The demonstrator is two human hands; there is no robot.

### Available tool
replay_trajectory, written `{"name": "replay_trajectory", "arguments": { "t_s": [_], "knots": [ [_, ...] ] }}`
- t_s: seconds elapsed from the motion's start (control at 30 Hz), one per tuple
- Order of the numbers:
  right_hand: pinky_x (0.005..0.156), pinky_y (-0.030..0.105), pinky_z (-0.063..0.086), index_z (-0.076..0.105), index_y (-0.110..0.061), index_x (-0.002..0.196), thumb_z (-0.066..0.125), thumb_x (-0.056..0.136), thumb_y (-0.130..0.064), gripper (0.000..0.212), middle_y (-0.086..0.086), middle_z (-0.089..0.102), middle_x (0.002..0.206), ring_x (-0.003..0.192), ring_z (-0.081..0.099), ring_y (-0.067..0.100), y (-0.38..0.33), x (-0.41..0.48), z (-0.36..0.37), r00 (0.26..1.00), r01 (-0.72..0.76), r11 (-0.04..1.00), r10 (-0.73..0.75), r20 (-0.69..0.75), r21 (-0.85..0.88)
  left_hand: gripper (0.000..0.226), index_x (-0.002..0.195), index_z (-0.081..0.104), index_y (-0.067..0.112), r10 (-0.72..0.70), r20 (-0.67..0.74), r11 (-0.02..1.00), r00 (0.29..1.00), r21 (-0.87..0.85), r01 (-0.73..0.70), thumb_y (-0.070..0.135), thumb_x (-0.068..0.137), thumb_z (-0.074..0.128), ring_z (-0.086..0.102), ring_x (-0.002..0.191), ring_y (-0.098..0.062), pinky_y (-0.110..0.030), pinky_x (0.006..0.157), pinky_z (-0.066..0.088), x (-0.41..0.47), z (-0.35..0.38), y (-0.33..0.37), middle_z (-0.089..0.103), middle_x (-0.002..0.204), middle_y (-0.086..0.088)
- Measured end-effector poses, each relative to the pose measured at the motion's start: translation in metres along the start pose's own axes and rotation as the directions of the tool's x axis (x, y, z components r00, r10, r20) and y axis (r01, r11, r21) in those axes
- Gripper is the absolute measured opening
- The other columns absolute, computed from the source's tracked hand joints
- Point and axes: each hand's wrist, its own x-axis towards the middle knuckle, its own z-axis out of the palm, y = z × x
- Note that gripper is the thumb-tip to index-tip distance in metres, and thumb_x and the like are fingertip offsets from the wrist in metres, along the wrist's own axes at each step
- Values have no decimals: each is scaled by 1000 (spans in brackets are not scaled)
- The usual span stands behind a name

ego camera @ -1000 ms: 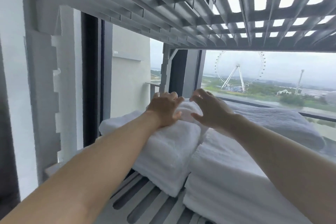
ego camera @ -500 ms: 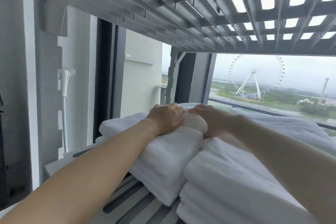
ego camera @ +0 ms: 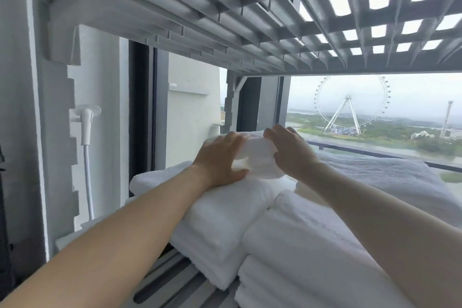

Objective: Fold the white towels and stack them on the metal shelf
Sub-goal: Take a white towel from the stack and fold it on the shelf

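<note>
Fingers of the left hand [ego camera: 220, 157] and right hand [ego camera: 290, 150] curl over a small white towel [ego camera: 257, 155], thumbs on its near side – both grasp it. The bundle lies directly between the palms, its long axis apparently running hand to hand; neither hand is nearer. It rests on the left stack [ego camera: 220, 227] of folded towels, just beside the right stack [ego camera: 312, 245], both on the metal shelf [ego camera: 170, 280]. Judged next: seating it squarely – pressing down and back. No brand, label or writing is legible.
</note>
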Motion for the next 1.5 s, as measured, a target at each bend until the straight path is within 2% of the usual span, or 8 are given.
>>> {"name": "replay_trajectory", "arguments": {
  "t_s": [0.2, 0.4, 0.7, 0.9, 1.03, 1.2, 1.37, 1.5],
  "knots": [
    [79, 34, 42, 47, -11, 119, 47, 72, 11, 52, 8, 48, 117, 104, 45, 30, 5, -1, -5, 998, 27, 996, -23, -52, 82, 105, 144, 6, 24, -165, -7, 981, 986, 100, 165, 58, 66, 68, 29, 133, -25, -52, 101, 32, 18, 4, 7, 29, 146, -3],
    [72, 24, 36, 41, -17, 120, 63, 71, -9, 55, 2, 46, 114, 103, 47, 22, 6, -11, 6, 980, 77, 994, -89, 179, 75, 38, 110, 46, 22, -212, 84, 974, 974, 94, 204, 41, 79, 55, 57, 97, -27, -36, 79, 40, 19, 13, 9, 59, 109, -2],
    [85, 30, 48, 15, -25, 140, 81, 58, -35, 106, -2, 33, 125, 115, 43, 17, -3, -11, 12, 938, 235, 939, -151, 313, -252, 34, 114, 45, 21, -237, 80, 970, 968, 76, 231, 30, 83, 53, 54, 102, -27, -37, 71, 45, 14, 14, 7, 55, 114, -2],
    [76, 40, 52, 31, -22, 129, 63, 76, -9, 64, 2, 42, 115, 106, 51, 23, -8, -12, 13, 971, 149, 956, -93, 222, -254, 36, 116, 43, 26, -186, 105, 982, 977, -7, 188, 34, 83, 54, 49, 108, -21, -31, 70, 38, 14, 16, 7, 48, 119, 1],
    [69, 37, 50, 35, -21, 128, 54, 78, -3, 57, 4, 44, 116, 104, 50, 24, -3, -10, 3, 994, 86, 976, -70, 88, -200, 61, 132, 36, 24, -105, 59, 976, 993, -185, 114, 31, 77, 62, 42, 120, -19, -27, 90, 34, 13, 6, 8, 44, 131, 3],
    [68, 42, 53, 41, -19, 124, 58, 77, -1, 52, 6, 46, 116, 106, 49, 26, -5, -3, -16, 996, 14, 992, -24, -83, -124, 98, 138, 29, 14, -20, -160, 992, 987, -124, 0, 43, 59, 79, 39, 126, -23, -44, 106, 33, 14, -12, 20, 41, 138, -4],
    [63, 36, 47, 45, -16, 120, 54, 76, 2, 49, 8, 46, 114, 101, 49, 29, -1, -6, -36, 980, -31, 998, 19, -196, -58, 109, 136, 16, 18, -5, -298, 997, 955, 78, 30, 29, 54, 85, 40, 126, -30, -49, 103, 37, 14, -13, 32, 43, 136, -13],
    [63, 34, 44, 41, -18, 121, 59, 71, 1, 56, 6, 43, 116, 104, 48, 28, 4, -20, -50, 990, -45, 999, 41, -136, -29, 83, 137, 34, 11, -21, -290, 980, 957, 182, 76, 5, 63, 71, 55, 92, -30, -42, 74, 51, 17, -19, 45, 55, 112, -10]
  ]
}}
